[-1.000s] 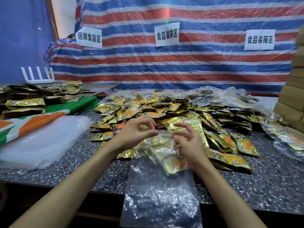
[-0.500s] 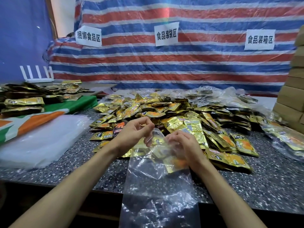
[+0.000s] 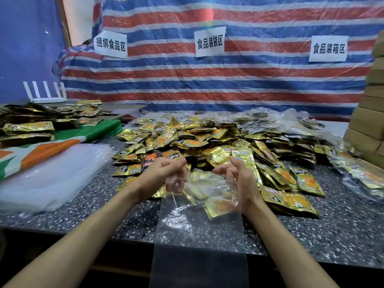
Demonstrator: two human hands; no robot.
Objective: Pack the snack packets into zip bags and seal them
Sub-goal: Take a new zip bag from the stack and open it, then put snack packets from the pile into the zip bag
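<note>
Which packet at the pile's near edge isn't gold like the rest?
The dark packet with red lettering, just beyond the left hand holding the zip bag; its neighbours are gold with orange pictures.

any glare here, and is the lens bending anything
Head view: glare glints on the clear zip bag and the gold snack packets; a faint rainbow flare streaks the tarp; the wide-angle lens bows the boxes at the right edge.

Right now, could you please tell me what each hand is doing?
Left hand: pinches the zip bag at its mouth.
Right hand: at the mouth; grip cannot be told.
</note>
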